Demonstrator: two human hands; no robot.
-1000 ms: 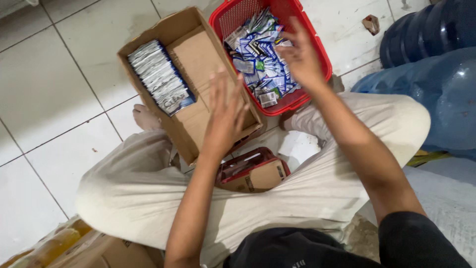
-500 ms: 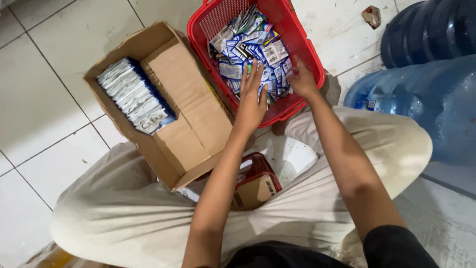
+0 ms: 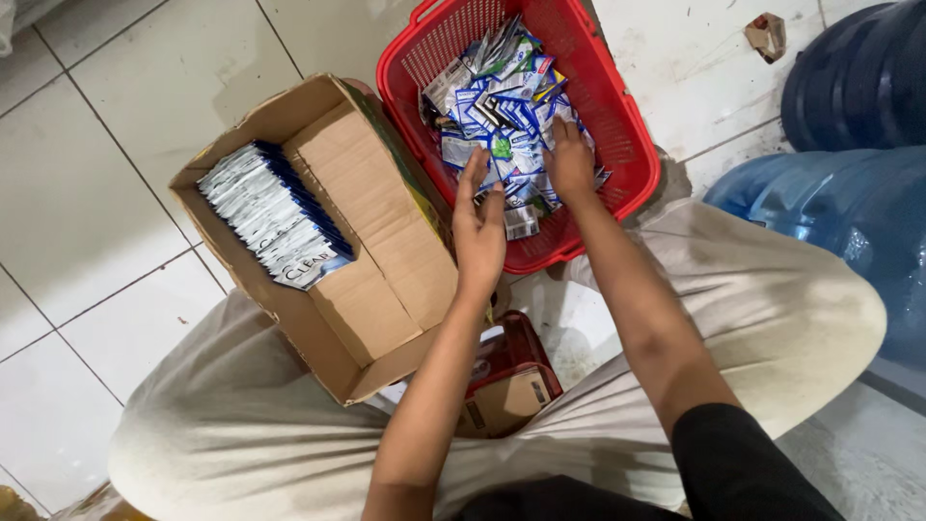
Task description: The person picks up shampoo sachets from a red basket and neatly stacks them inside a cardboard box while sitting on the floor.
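Sachets [image 3: 502,116], small blue-and-white packets, lie heaped loose in the red plastic basket [image 3: 627,145] on the white tiled floor [image 3: 106,174] in front of my crossed legs, and both my hands are down in that heap. Going from the left: a cardboard box [image 3: 386,222] sits open against my left knee, its flaps standing up, and a neat upright row of packets [image 3: 275,217] fills its left side, while the right side shows bare cardboard. Just beside the box, touching its right wall, is the basket. My left hand [image 3: 479,220] rests at the near edge of the pile with the fingers stretched out flat and close together, palm down on the sachets; I am pinching nothing that I can see. My right hand [image 3: 571,164] lies a little farther in, also palm down, fingers slightly spread and pressing on the packets, and whether any sachet is caught under it I cannot tell. Between my shins, near my left forearm, lies a small dark red carton [image 3: 506,381] with a brown face. Past the basket on the right stand two large blue water jugs [image 3: 849,145], close to my right knee, and a scrap of crumpled wrapper [image 3: 767,34] lies on the tiles beyond them.
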